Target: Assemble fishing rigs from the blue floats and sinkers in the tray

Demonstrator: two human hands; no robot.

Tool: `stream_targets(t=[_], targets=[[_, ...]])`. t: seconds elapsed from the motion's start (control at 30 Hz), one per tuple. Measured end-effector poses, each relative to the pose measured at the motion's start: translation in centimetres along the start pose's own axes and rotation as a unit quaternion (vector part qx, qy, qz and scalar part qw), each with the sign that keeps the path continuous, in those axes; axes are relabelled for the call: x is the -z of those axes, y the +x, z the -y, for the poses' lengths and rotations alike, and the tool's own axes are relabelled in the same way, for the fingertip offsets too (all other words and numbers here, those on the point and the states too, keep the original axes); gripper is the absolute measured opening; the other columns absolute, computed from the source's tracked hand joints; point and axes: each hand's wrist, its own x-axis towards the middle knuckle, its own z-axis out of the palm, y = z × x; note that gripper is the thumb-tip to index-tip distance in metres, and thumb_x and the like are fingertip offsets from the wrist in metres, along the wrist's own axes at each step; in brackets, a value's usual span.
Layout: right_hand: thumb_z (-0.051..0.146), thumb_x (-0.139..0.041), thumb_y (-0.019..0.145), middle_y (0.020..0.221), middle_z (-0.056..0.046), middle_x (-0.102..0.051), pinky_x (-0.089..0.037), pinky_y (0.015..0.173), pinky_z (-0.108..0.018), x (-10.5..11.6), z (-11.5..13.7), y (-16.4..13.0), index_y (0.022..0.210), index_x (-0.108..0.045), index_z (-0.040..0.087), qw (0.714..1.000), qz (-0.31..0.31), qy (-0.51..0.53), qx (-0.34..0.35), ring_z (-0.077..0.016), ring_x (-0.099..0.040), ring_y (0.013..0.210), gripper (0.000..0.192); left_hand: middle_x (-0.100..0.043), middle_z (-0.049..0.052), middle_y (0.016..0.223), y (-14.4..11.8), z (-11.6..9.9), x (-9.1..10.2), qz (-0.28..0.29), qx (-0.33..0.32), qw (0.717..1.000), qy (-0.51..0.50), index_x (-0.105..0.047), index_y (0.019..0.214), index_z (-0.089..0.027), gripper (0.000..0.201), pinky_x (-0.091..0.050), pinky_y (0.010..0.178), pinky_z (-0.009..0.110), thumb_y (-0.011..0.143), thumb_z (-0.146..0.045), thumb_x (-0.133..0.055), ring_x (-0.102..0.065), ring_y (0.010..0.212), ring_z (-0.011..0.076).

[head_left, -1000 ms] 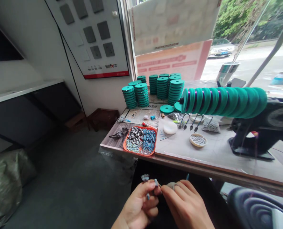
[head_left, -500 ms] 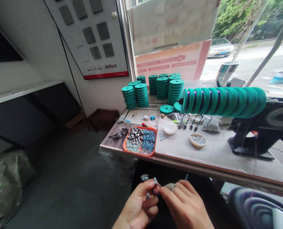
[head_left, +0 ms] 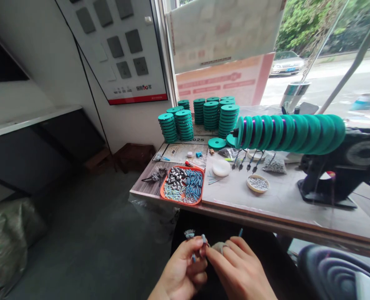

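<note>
Piece [head_left: 204,238] pinched low, light and easy to lose

Left hand [head_left: 183,266]: thumb and index closed on the small grey-blue piece, end poking up; we see it near the lap, in front of the table [head_left: 145,177]. Bristly tuft [head_left: 189,234] sticks out past the same thumb, and a blue bit [head_left: 194,258] shows lower, among the fingers. Right hand [head_left: 239,271]: fingertips drawn narrow, right up against the left ones; we can't tell what they grip, view blocked. Blue stick [head_left: 241,232] pokes up behind the right knuckles, hold hidden.

Handling, our guess: piece weighs next to nothing, fairly stiff, maybe smooth enough to slip. We'd pinch it at mid-body with thumb and index pads, end left free. Tuft looks thin and bendable; we'd hold its base, not the tips. Orange tray [head_left: 162,195] of small parts sits on the table beyond.
</note>
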Motion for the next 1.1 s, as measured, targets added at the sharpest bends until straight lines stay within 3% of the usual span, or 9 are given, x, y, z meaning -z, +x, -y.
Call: stream_targets(t=[0.23, 0.4, 0.57, 0.7, 0.9, 1.1], targets=[[0.008, -0.033, 0.087, 0.058, 0.0, -0.047, -0.028, 0.065, -0.027, 0.9, -0.1, 1.0, 0.08, -0.055, 0.015, 0.999, 0.021, -0.036, 0.001, -0.0119, -0.04, 0.054, 0.024, -0.048, -0.01, 0.052, -0.3, 0.0, -0.2, -0.003, -0.012, 1.0, 0.018, -0.045, 0.074, -0.018, 0.028, -0.002, 0.041, 0.009, 0.058, -0.023, -0.067, -0.021, 0.03, -0.0056], [0.01, -0.034, 0.086, 0.055, -0.001, -0.042, -0.023, 0.055, -0.026, 0.9, 0.0, 1.1, 0.064, -0.046, 0.016, 0.997, 0.018, -0.058, -0.039, -0.0128, -0.036, 0.051, 0.025, -0.048, -0.01, 0.056, -0.8, 0.5, -0.9, -0.056, -0.085, 0.993, 0.06, -0.042, 0.075, -0.02, 0.038, -0.005, 0.04, 0.009, 0.051, -0.024, -0.072, -0.024, 0.032, -0.0068], [0.013, -0.036, 0.086, 0.054, 0.0, -0.043, -0.025, 0.052, -0.024, 1.2, 0.2, 1.3, 0.061, -0.043, 0.017, 0.997, 0.031, -0.054, -0.039, -0.0113, -0.038, 0.048, 0.026, -0.034, -0.012, 0.046, -0.5, 1.4, -1.0, -0.082, -0.146, 0.979, 0.118, -0.045, 0.077, -0.018, 0.048, -0.013, 0.038, 0.009, 0.045, -0.035, -0.078, -0.022, 0.033, -0.0074], [0.014, -0.037, 0.085, 0.053, 0.001, -0.043, -0.026, 0.05, -0.023, 1.5, 0.2, 1.4, 0.06, -0.042, 0.018, 0.997, 0.038, -0.039, -0.054, -0.0104, -0.04, 0.047, 0.026, -0.043, -0.01, 0.052, -0.1, 2.1, -0.7, -0.121, -0.195, 0.963, 0.144, -0.048, 0.081, -0.016, 0.056, -0.02, 0.041, 0.009, 0.042, -0.038, -0.08, -0.032, 0.038, -0.0063], [0.014, -0.037, 0.087, 0.054, 0.001, -0.044, -0.029, 0.048, -0.021, 1.7, 0.3, 1.3, 0.062, -0.043, 0.017, 0.997, 0.051, -0.001, -0.06, -0.0083, -0.042, 0.046, 0.026, -0.057, -0.003, 0.062, 0.5, 2.4, -0.3, -0.148, -0.276, 0.941, 0.129, -0.055, 0.076, -0.011, 0.047, -0.025, 0.049, 0.006, 0.043, -0.028, -0.082, -0.041, 0.049, -0.0061], [0.014, -0.035, 0.088, 0.054, 0.0, -0.045, -0.031, 0.045, -0.021, 1.6, 0.3, 1.6, 0.065, -0.047, 0.017, 0.998, 0.04, 0.007, -0.053, -0.0087, -0.044, 0.046, 0.026, -0.056, -0.004, 0.065, 1.5, 2.5, 0.3, -0.158, -0.289, 0.932, 0.153, -0.055, 0.078, -0.014, 0.054, -0.028, 0.047, 0.008, 0.039, -0.039, -0.083, -0.043, 0.05, -0.0038]])
